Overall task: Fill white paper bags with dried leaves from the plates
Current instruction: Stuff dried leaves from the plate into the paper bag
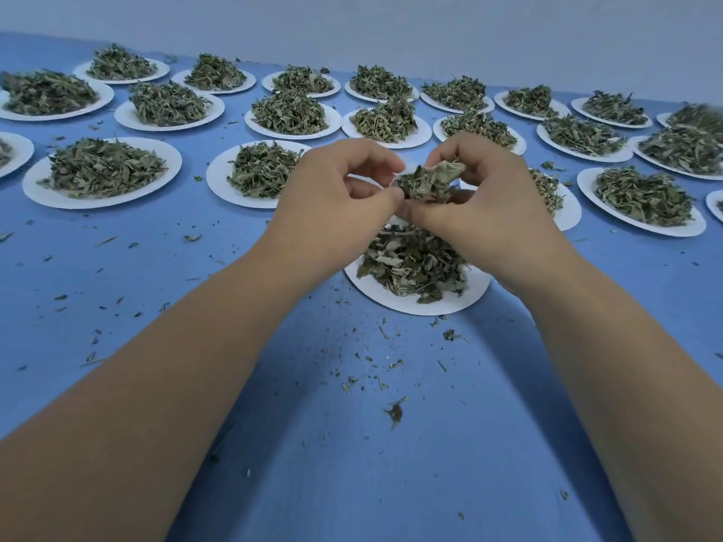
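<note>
- While both forearms reach in from the bottom corners of the frame, the two hands meet just above centre, raised over the blue table.
- The right hand has its fingers curled round a clump of dried leaves, cupping it from the right and from beneath.
- The left hand is also curled, with its thumb and fingertips pinching the left edge of the same clump; the two thumbs touch below it.
- Whether anything else is held between the hands I cannot tell, as the fingers hide that spot.
- Just below the hands, near the middle of the frame, lies a white plate with a loose heap of leaves; the wrists cover its upper part.
- Many more plates stand in rows across the upper half of the frame, from the left edge to the right edge, each with its own green pile.
- One of them lies straight behind the hands and is mostly hidden.
- Small crumbs of leaf lie scattered over the table, thickest in the lower middle between the forearms.
- Along the top of the frame runs a plain pale wall.
</note>
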The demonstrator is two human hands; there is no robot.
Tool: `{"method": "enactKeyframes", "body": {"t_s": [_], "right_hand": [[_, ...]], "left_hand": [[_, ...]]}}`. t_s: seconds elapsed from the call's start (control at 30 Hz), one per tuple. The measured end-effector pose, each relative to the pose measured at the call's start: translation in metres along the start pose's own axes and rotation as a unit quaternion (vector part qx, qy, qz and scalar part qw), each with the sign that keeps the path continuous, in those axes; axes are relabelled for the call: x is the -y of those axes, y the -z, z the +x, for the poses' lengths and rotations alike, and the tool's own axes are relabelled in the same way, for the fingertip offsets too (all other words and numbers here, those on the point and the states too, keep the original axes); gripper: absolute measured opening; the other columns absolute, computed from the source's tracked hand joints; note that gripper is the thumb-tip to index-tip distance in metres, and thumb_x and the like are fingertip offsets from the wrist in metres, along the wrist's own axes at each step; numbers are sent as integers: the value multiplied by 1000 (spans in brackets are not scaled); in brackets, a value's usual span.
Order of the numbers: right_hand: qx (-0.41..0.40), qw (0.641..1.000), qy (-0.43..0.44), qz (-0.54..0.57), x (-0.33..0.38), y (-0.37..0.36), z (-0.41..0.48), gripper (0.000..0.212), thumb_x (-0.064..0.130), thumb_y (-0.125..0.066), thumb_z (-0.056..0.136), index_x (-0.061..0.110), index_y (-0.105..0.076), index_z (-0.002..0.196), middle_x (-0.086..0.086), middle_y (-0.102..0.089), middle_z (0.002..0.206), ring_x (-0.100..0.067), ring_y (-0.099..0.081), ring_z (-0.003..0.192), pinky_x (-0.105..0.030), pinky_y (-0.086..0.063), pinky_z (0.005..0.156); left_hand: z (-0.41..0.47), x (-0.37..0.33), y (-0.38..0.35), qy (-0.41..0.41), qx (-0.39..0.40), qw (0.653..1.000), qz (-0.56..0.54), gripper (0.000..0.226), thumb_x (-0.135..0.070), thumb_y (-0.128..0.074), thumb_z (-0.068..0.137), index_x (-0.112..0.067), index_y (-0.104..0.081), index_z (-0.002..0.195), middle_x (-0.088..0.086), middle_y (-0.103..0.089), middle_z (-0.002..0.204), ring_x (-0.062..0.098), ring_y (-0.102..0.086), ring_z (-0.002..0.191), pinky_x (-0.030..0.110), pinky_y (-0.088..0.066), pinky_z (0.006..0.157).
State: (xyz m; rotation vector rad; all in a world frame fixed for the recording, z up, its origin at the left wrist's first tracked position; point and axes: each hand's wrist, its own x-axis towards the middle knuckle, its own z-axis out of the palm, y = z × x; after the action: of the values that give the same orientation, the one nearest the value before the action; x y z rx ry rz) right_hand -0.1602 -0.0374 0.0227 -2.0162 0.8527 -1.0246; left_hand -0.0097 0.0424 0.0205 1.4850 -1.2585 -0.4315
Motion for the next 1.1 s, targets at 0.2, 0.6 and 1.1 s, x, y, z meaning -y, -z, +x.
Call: {"method": "enactKeyframes", "body": {"t_s": [0.2,0.6,1.1], "right_hand": [[116,990,-47,60,-2,13,3,25,22,-75,74,29,-73,98,1,-75,98,-31,-73,94,-47,-59,86],[26,999,22,-22,5,8,-3,21,15,-85,79,33,-74,82,22,-73,80,-14,-74,66,-27,-60,65],[-50,995,9,-91,-2,1,4,15,24,-76,81,27,-62,85,5,-67,70,-10,-60,55,-21,-42,54]], "left_hand": [[6,7,0,9,-16,1000,8,16,-14,-76,83,-27,-70,90,-13,-70,81,7,-69,68,21,-54,64],[5,1,5,30,-17,999,-31,21,0,-75,76,-20,-71,72,-5,-67,66,9,-61,60,24,-52,61],[0,-4,1,44,-10,998,-46,12,-10,-81,77,-18,-73,73,-3,-67,63,19,-63,65,53,-59,77]]}}
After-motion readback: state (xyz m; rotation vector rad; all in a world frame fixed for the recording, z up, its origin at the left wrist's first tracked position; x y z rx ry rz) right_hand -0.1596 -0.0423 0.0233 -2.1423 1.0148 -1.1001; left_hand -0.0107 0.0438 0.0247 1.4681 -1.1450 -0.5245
